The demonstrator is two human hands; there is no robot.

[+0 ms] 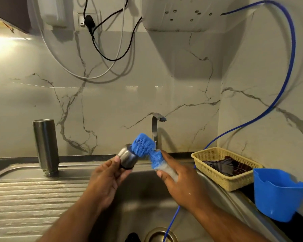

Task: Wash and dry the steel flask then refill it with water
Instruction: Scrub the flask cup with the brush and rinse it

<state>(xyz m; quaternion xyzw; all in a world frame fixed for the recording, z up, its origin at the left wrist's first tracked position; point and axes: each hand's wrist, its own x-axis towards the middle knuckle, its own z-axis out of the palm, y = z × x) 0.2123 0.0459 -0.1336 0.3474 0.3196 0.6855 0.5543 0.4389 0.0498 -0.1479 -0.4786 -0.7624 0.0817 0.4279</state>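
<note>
The steel sink [143, 193] fills the lower middle of the view, and everything else is placed from it. Its basin is dim; the drain [160, 234] at the bottom is cut off by the frame edge, and a small dark thing beside the drain is too cropped to identify. To the sink's left runs the ribbed draining board [30, 194]. On the board's back edge the steel flask [45, 145] stands mouth down, upright, with its threaded neck touching the metal. Behind the sink rises the tap [156, 126], its base hidden by the brush. To the sink's right, on the dark counter, sits a yellow mesh basket [222, 179] holding crumpled dark cloths [226, 165]; nearer the camera on that side is a blue plastic container [276, 194], whose far side blurs at the edge. A blue hose [287, 70] loops down the wall and seems to pass behind the right arm to drop into the basin.

Over the basin, the left hand [105, 179] has thumb and fingers curled round the flask cap [128, 156], open end turned toward the brush. The right hand [178, 179] is wrapped round the clear handle of a blue bottle brush [145, 147]; its bent bristle head presses against the cap's rim. Whether the bristles reach inside the cap is hard to tell.
</note>
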